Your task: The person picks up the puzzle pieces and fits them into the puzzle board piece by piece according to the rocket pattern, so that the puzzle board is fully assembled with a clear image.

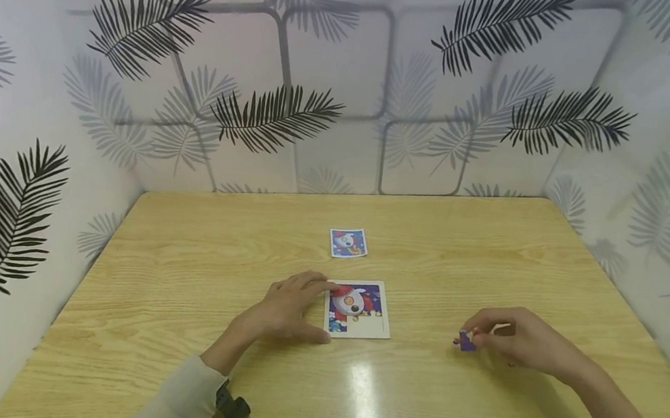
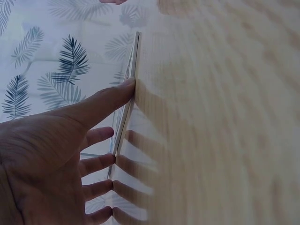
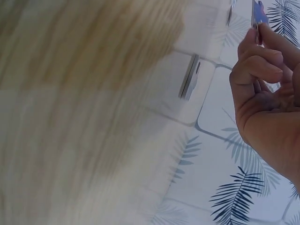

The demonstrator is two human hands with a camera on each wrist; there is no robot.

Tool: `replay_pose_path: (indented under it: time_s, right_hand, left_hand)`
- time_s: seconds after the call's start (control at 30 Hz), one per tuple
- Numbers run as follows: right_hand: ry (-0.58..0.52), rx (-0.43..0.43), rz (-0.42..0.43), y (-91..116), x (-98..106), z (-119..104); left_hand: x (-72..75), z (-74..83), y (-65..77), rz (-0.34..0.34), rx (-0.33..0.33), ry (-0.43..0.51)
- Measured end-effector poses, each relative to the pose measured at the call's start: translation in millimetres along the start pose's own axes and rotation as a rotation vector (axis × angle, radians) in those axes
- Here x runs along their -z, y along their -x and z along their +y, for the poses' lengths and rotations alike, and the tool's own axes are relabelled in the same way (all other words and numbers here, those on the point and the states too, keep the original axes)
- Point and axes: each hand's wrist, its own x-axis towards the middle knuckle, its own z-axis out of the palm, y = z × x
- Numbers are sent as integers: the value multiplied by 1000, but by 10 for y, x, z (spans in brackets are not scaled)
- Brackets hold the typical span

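My left hand [image 1: 294, 303] rests at the left side of a square jigsaw puzzle board [image 1: 387, 323]. Its index finger lies over the upper left part, while the thumb touches the lower left corner; the left wrist view shows the thumb [image 2: 117, 93] against the thin board edge [image 2: 123, 123]. The picture in the frame shows a white and red cartoon figure, with a pale gap at the lower right. To the right, my right hand [image 1: 514, 340] pinches a purple puzzle piece [image 1: 467, 342] between thumb and fingers above the table. The right wrist view shows that piece [image 3: 258, 16] at the fingertips.
A small picture card [image 1: 348, 243] with a similar cartoon lies behind the board. On the table, a small flat piece [image 3: 189, 78] appears below the right hand, mostly hidden in the head view. The wooden table [image 1: 215, 244] meets a leaf-patterned backdrop [image 1: 350, 67].
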Motion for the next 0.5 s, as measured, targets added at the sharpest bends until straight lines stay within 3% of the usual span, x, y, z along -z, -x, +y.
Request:
replay_pose_path:
  time_s: [0.13, 0.5]
  right_hand:
    - [-89, -8, -6, -27, -11, -36]
    - [-113, -24, 56, -144, -73, -102]
  left_hand:
    - [4, 6, 7, -2, -5, 6]
    - [18, 16, 12, -7, 2, 10]
